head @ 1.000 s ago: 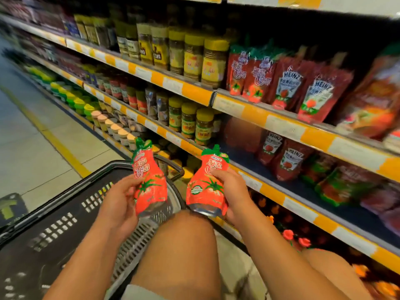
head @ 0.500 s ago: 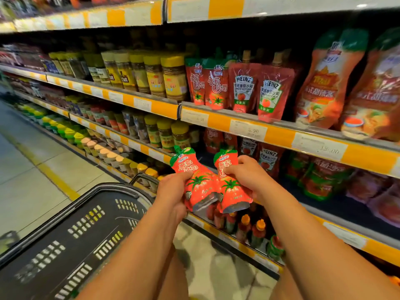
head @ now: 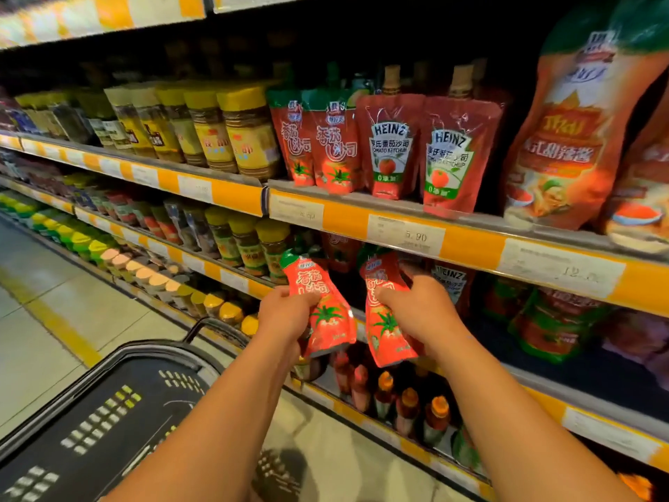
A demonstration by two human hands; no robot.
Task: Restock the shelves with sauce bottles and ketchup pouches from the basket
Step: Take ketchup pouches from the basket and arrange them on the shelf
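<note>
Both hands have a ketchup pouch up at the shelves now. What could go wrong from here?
1. Wrong slot: the Heinz pouches stand right beside the matching green-topped pouches on the upper shelf, so a mix-up is easy.
2. The left hand and right hand each grip a soft pouch, left pouch and right pouch, with none free to steady the row; pushing in may topple standing pouches.
3. A dropped pouch could hit the bottles below.

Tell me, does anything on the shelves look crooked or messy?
A bit. The right Heinz pouch on the upper shelf leans sideways and its foot hangs over the edge, while its neighbour stands straighter. Nothing looks spilled or torn. The pouches in the left hand and right hand aren't shelved yet.
</note>
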